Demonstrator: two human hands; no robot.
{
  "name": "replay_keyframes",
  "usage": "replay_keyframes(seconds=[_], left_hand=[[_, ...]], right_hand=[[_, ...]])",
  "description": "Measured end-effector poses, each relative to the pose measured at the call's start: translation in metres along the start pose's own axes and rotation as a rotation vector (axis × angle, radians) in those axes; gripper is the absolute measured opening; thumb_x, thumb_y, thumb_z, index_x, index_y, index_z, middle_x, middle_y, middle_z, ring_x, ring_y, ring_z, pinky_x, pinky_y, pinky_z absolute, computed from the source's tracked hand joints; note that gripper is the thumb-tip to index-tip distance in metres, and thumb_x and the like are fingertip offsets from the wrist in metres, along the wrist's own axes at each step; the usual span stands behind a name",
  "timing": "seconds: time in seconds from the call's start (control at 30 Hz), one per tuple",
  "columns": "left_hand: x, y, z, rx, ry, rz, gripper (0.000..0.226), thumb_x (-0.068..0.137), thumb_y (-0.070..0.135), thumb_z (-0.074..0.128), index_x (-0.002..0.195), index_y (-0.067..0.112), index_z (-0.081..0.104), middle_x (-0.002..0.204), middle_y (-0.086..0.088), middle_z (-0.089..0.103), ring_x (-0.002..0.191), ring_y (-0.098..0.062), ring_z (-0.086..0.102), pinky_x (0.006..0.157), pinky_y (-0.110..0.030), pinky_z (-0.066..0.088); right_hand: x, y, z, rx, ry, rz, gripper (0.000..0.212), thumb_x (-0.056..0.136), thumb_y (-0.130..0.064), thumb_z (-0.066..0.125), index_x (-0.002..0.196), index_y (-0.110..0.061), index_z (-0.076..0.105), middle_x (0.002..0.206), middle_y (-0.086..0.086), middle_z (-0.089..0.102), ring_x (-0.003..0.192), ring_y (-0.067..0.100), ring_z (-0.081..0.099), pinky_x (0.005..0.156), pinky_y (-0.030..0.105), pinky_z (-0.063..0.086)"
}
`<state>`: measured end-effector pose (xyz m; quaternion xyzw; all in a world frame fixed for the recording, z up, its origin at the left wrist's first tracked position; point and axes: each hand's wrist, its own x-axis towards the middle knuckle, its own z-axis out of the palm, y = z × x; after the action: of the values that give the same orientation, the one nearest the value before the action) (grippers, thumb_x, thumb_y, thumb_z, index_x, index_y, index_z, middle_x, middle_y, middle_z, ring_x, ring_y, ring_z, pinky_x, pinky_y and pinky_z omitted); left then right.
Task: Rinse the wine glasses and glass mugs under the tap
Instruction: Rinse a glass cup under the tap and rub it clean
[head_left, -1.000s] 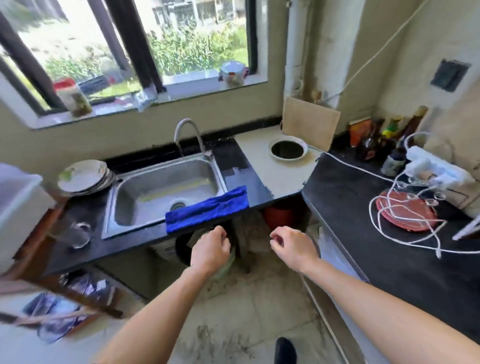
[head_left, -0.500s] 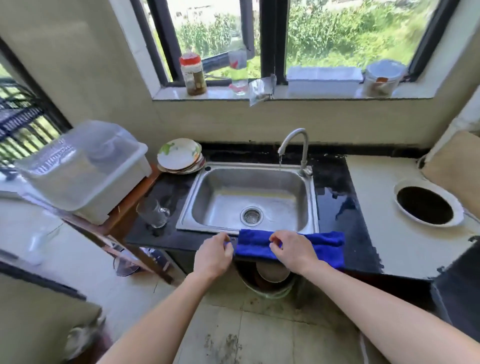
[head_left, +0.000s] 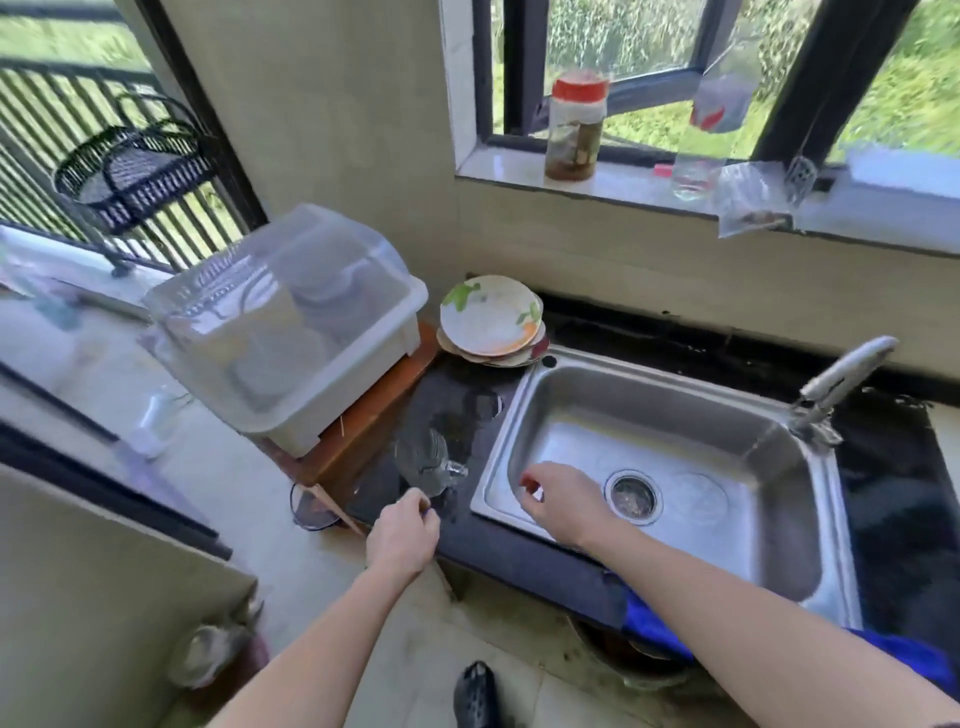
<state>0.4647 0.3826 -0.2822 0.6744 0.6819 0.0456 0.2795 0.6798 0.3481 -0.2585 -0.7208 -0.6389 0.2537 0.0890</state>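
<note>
A clear glass mug (head_left: 423, 462) stands, blurred, on the black counter (head_left: 467, 415) just left of the steel sink (head_left: 779, 561). My left hand (head_left: 402, 535) sits at the counter's front edge right below the mug, fingers curled in; whether it touches the glass I cannot tell. My right hand (head_left: 561, 499) hovers over the sink's left rim, fingers loosely apart and holding nothing. The tap (head_left: 841, 379) arches over the sink from the back right corner. No wine glass can be made out.
A stack of plates (head_left: 491, 322) lies behind the mug. A lidded plastic dish rack (head_left: 291, 322) rests on a wooden shelf at the left. A blue cloth (head_left: 654, 629) hangs over the counter front under my right forearm. Jars stand on the windowsill (head_left: 574, 130).
The view has swung left towards the mug. Both hands have left the blue cloth: the left went to the mug, the right over the sink's left rim.
</note>
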Motion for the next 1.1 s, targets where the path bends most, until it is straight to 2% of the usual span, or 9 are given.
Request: replay_keyframes(seconds=[0.13,0.23,0.37,0.5,0.6,0.67,0.83,0.97,1.1], left_hand=[[0.045,-0.028,-0.019,-0.033,-0.041,-0.087,0.020,0.092,0.026,0.048,0.110,0.020,0.052,0.111,-0.012,0.067,0.102,-0.034,0.061,0.089,-0.037,0.049],[0.070,-0.041,-0.026,-0.093,-0.081,-0.057,0.027,0.091,0.019,0.048,0.117,0.023,0.051,0.103,-0.011,0.068,0.096,-0.033,0.061,0.084,-0.037,0.050],[0.088,-0.037,-0.028,-0.184,-0.069,0.013,0.024,0.090,0.007,0.047,0.110,0.016,0.059,0.084,-0.004,0.065,0.084,-0.028,0.059,0.071,-0.028,0.042],[0.100,-0.013,-0.027,-0.263,-0.004,0.009,0.018,0.090,0.005,0.049,0.090,0.019,0.060,0.083,-0.001,0.068,0.077,-0.022,0.061,0.070,-0.029,0.046],[0.106,0.026,-0.030,-0.310,-0.023,0.114,0.020,0.086,0.002,0.051,0.083,0.019,0.061,0.074,0.006,0.063,0.074,-0.016,0.060,0.071,-0.030,0.049],[0.110,0.060,-0.025,-0.303,-0.060,0.202,0.020,0.085,0.003,0.051,0.082,0.019,0.062,0.072,0.006,0.062,0.072,-0.016,0.058,0.069,-0.028,0.046],[0.110,0.146,0.012,-0.239,-0.194,0.325,0.022,0.088,0.011,0.050,0.102,0.017,0.066,0.086,0.001,0.067,0.082,-0.018,0.060,0.070,-0.026,0.042],[0.098,0.212,0.056,-0.233,-0.304,0.361,0.026,0.091,0.011,0.050,0.112,0.019,0.064,0.076,0.002,0.062,0.077,-0.022,0.063,0.068,-0.031,0.046],[0.090,0.269,0.109,-0.247,-0.435,0.297,0.017,0.087,0.021,0.055,0.101,0.021,0.065,0.075,-0.002,0.064,0.078,-0.028,0.066,0.072,-0.041,0.054]], right_hand=[[0.059,-0.043,0.015,-0.014,-0.116,-0.036,0.033,0.092,-0.035,0.052,0.121,-0.022,0.059,0.119,0.001,0.061,0.110,0.025,0.058,0.088,0.035,0.048],[0.089,-0.061,0.031,-0.074,-0.203,-0.034,0.041,0.091,-0.040,0.053,0.127,-0.020,0.054,0.124,0.005,0.056,0.112,0.028,0.056,0.089,0.038,0.048],[0.105,-0.062,0.046,-0.023,-0.262,-0.046,0.021,0.094,-0.038,0.055,0.090,-0.017,0.055,0.096,0.005,0.061,0.097,0.029,0.058,0.071,0.033,0.040],[0.101,-0.046,0.038,0.182,-0.214,-0.008,0.030,0.094,-0.030,0.056,0.067,-0.020,0.048,0.067,-0.010,0.051,0.074,0.019,0.054,0.064,0.031,0.038],[0.089,-0.019,0.019,0.375,-0.139,0.082,0.027,0.094,-0.027,0.059,0.077,-0.007,0.060,0.070,0.003,0.064,0.064,0.011,0.060,0.066,0.028,0.046],[0.078,0.005,0.004,0.459,-0.065,0.141,0.024,0.093,-0.025,0.059,0.081,-0.005,0.064,0.065,-0.001,0.064,0.060,0.008,0.062,0.065,0.028,0.047],[0.048,0.073,-0.031,0.526,0.069,0.292,0.024,0.092,-0.028,0.060,0.079,-0.008,0.064,0.060,-0.005,0.065,0.046,-0.003,0.055,0.054,0.025,0.038],[0.022,0.139,-0.053,0.590,0.135,0.387,0.028,0.093,-0.028,0.059,0.073,-0.009,0.060,0.059,-0.005,0.061,0.051,0.002,0.058,0.061,0.032,0.047],[0.001,0.207,-0.065,0.672,0.171,0.483,0.026,0.091,-0.026,0.059,0.071,-0.010,0.059,0.063,-0.001,0.061,0.064,0.021,0.067,0.061,0.036,0.048]])
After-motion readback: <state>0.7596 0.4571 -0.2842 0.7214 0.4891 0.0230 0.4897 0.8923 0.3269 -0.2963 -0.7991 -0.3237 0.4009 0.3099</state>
